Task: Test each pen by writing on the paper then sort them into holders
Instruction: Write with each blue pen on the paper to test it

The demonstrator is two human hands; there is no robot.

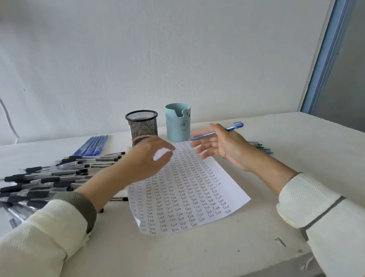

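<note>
Over the paper's point(235, 196) 12 o'clock edge, the right hand point(223, 146) is pinching a blue pen point(217, 133) with its other fingers spread, while the blurred left hand point(148, 160) is hovering with its hold unclear, so the testing step is probably starting and is needing the tip lowered onto a free spot.

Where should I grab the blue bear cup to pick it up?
Probably round the smooth side wall of the blue cup, coming from its right. It stands upright and round, the black mesh holder stands close on its left, and its rim is notched, so pinching the rim looks less sure.
</note>
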